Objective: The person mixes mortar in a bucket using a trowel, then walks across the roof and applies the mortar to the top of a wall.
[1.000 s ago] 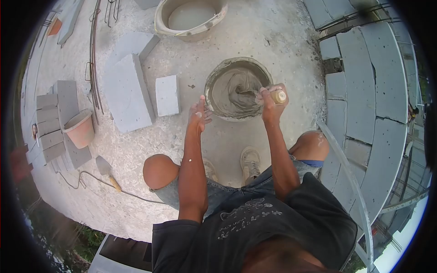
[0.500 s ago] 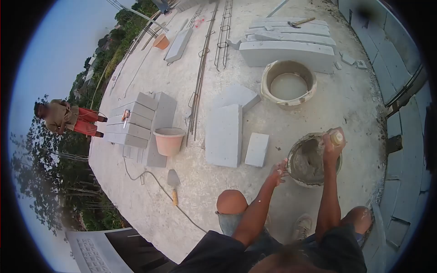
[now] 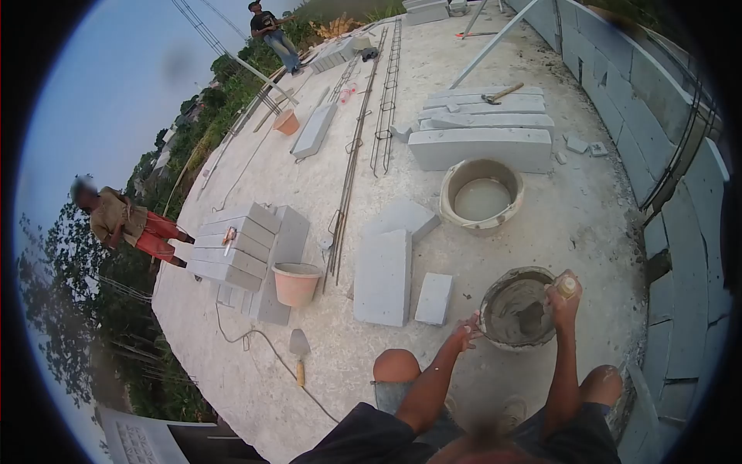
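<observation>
In front of my knees stands a round bucket (image 3: 488,334) of wet grey mortar (image 3: 514,298). My right hand (image 3: 563,303) is closed around the pale handle of a trowel (image 3: 568,287) at the bucket's right side; its blade is hard to tell from the mortar. At the left rim is my left hand (image 3: 465,332), its fingers spread and touching or nearly touching the bucket. A small light block (image 3: 434,298) and a larger block (image 3: 382,278) lie left of the bucket. Beyond it sits a larger tub (image 3: 512,216) with cloudy liquid.
Long blocks (image 3: 479,147) with a hammer (image 3: 504,93) are stacked ahead. To the left are another block stack (image 3: 232,251), an orange bucket (image 3: 296,286), a trowel (image 3: 300,359) and a cable. Rebar (image 3: 357,147) crosses the floor. A block wall (image 3: 672,255) runs right. Two people stand farther off.
My view has tilted up, bringing a second person into sight at the far end. My right hand and trowel have shifted slightly relative to the bucket; my left hand stays by its rim.
</observation>
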`<state>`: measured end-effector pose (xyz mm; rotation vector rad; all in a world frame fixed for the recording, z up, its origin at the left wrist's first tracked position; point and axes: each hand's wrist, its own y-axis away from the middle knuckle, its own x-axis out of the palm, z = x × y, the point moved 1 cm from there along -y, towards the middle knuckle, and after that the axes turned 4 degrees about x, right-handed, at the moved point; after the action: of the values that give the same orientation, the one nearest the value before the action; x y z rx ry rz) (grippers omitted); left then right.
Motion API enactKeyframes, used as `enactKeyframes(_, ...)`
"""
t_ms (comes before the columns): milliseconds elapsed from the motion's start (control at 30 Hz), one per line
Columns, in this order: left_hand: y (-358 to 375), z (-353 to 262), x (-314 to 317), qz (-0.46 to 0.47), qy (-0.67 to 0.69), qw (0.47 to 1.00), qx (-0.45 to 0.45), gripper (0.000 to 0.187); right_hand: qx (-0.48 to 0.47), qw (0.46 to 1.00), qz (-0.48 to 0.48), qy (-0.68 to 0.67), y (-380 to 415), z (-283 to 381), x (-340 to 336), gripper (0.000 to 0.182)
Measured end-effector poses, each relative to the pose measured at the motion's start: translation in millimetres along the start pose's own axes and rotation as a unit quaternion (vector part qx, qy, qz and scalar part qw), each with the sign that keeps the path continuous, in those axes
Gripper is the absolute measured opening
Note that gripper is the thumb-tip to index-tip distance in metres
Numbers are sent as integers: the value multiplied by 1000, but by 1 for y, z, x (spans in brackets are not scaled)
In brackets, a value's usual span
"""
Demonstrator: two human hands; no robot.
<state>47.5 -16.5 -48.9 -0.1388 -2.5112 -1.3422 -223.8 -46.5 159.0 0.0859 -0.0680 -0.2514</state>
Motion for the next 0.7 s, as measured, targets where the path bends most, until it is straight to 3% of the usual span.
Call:
enactKeyframes(67, 4, -5, 0, 4, -2, 1000, 2, 93, 10, 997, -66, 44, -4, -65, 12, 24)
enactKeyframes(100, 1, -4, 2, -9, -9, 1000, 0, 91, -30, 991, -101, 85, -28, -114, 16, 25)
enactKeyframes(167, -1, -7, 4, -19, -20, 1000, -2, 89, -90, 978, -139, 123, -59, -141, 14, 25)
enactKeyframes(267, 2, -3, 1, -33, -18, 999, -5, 85, -130, 987, -80, 40, -71, -30, 33, 20)
enactKeyframes(333, 2, -1, 3, -20, -20, 1000, 9, 83, -168, 978, -123, 6, -61, 2, 36, 20)
enactKeyframes(367, 6, -3, 2, 8, -26, 999, 23, 82, -141, 982, -124, 5, -52, -7, 33, 20)
enactKeyframes(433, -3, -1, 3, -46, -40, 998, 3, 79, -99, 980, -172, 0, -38, -61, 28, 20)
enactKeyframes(500, 13, -12, 15, -40, -50, 998, 7, 81, -89, 977, -188, 42, 3, -93, 9, 21)
enactKeyframes(533, 11, -14, 18, -49, -47, 998, -7, 81, -90, 979, -157, 89, 13, -95, 0, 21)
enactKeyframes(700, 10, -4, 17, -28, -18, 999, 4, 83, -41, 987, -146, -47, 20, 21, -23, 19)
